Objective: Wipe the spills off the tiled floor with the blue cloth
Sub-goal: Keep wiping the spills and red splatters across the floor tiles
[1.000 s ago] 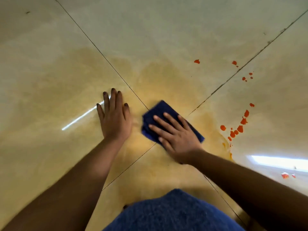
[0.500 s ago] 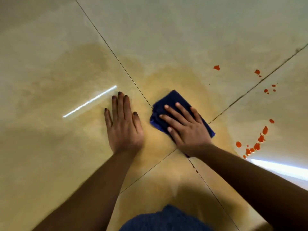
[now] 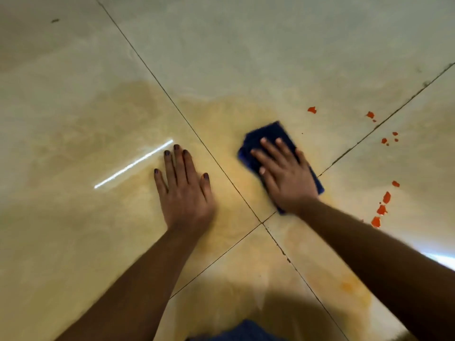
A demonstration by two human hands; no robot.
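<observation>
Blue cloth shifted right under right hand; no writing.

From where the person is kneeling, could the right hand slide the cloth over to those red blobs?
Probably yes. The right hand lies flat on the blue cloth, and only bare tile separates it from the red blobs on its right. Nothing stands between.

I have one view only, from the head: it looks steeply down and forward at the tiled floor, close above both flat hands, forearms entering from the bottom edge.
</observation>
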